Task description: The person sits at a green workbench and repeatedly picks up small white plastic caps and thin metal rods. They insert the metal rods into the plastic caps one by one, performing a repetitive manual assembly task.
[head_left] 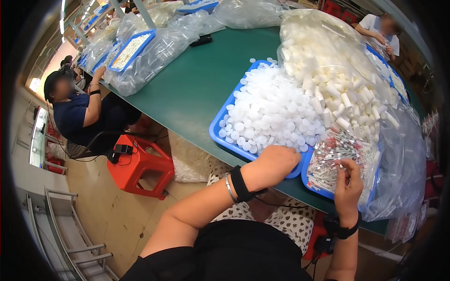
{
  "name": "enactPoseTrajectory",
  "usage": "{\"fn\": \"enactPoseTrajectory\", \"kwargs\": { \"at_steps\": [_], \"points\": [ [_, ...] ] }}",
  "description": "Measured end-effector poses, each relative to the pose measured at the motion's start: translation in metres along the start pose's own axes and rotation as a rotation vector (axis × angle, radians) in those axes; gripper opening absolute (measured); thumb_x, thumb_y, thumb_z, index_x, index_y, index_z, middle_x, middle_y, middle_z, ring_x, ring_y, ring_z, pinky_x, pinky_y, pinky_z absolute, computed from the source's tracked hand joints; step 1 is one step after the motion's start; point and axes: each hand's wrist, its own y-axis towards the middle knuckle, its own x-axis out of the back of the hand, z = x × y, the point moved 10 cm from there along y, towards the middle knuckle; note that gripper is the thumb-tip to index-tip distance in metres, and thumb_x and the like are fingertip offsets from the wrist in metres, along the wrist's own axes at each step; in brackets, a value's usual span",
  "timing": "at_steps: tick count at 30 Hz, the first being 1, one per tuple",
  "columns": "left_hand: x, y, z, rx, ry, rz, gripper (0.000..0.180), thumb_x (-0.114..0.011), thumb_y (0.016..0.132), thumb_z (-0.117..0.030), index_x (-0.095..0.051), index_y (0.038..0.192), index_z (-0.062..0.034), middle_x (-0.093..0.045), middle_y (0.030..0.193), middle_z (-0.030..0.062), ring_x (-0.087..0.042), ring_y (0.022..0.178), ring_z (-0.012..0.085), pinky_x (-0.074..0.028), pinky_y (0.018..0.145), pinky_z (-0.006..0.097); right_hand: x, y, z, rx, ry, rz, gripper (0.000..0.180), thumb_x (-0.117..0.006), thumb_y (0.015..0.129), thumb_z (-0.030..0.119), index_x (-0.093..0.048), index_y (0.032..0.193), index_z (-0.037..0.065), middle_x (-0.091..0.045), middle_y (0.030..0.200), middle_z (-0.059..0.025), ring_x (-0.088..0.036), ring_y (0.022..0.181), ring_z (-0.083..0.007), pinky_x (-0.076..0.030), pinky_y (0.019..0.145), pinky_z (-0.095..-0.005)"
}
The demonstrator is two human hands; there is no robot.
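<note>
My left hand (271, 167) is curled at the near edge of a blue tray (219, 134) heaped with translucent white plastic discs (269, 110). Its fingertips point down by the discs, and what they hold, if anything, is hidden. To the right, my right hand (349, 187) pinches thumb and fingers together above a second blue tray (315, 186). That tray is full of slim white sticks (321, 173) and thin pieces with red and silvery ends (344, 145). Whatever small piece is between the right fingertips is too fine to make out.
A large clear bag (318, 42) spills cream-white cylinders (347, 100) behind the trays on the green table (187, 84). Another clear bag (398, 159) hangs over the right side. A red stool (140, 166) stands left; co-workers sit at far left (75, 105) and far right (382, 35).
</note>
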Motion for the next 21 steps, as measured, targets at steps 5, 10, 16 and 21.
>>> {"fn": "enactPoseTrajectory", "kwargs": {
  "at_steps": [5, 10, 16, 21],
  "points": [
    [0.021, -0.007, -0.001, 0.003, -0.188, -0.228, 0.007, -0.058, 0.088, -0.007, -0.059, 0.092, -0.0021, -0.058, 0.091, 0.0129, -0.062, 0.079, 0.032, -0.051, 0.069, 0.038, 0.014, 0.005, 0.004, -0.001, -0.015, -0.094, 0.018, -0.063, 0.089, -0.002, -0.065, 0.106, 0.0, -0.07, 0.09, -0.0061, -0.053, 0.064, -0.006, -0.038, 0.053, -0.0226],
    [-0.004, -0.023, 0.021, 0.407, -1.166, -0.274, 0.022, -0.056, 0.098, -0.015, -0.062, 0.115, -0.0016, -0.062, 0.097, 0.0069, -0.065, 0.084, 0.0172, -0.053, 0.077, 0.028, 0.022, 0.006, 0.027, 0.097, -0.136, -0.082, 0.013, -0.07, 0.081, -0.002, -0.069, 0.093, 0.0, -0.068, 0.084, -0.0087, -0.056, 0.064, -0.0157, -0.039, 0.055, -0.0285],
    [-0.045, -0.046, 0.006, 0.552, -1.987, -0.223, 0.028, -0.057, 0.099, -0.017, -0.058, 0.12, 0.0009, -0.066, 0.109, 0.0066, -0.067, 0.092, 0.0135, -0.056, 0.079, 0.024, -0.003, 0.0, 0.078, 0.407, -0.277, 0.065, 0.014, -0.075, 0.074, 0.001, -0.068, 0.086, 0.005, -0.06, 0.07, -0.0059, -0.052, 0.064, -0.025, -0.038, 0.061, -0.0358],
    [-0.053, -0.05, 0.003, 0.59, -2.093, -0.289, 0.029, -0.056, 0.099, -0.02, -0.056, 0.12, 0.0004, -0.066, 0.106, 0.0088, -0.068, 0.092, 0.0164, -0.057, 0.08, 0.027, -0.013, -0.008, 0.082, 0.427, -0.363, 0.139, 0.015, -0.076, 0.074, 0.004, -0.067, 0.086, 0.006, -0.059, 0.071, -0.0048, -0.049, 0.064, -0.0246, -0.036, 0.061, -0.0371]
  ]
}}
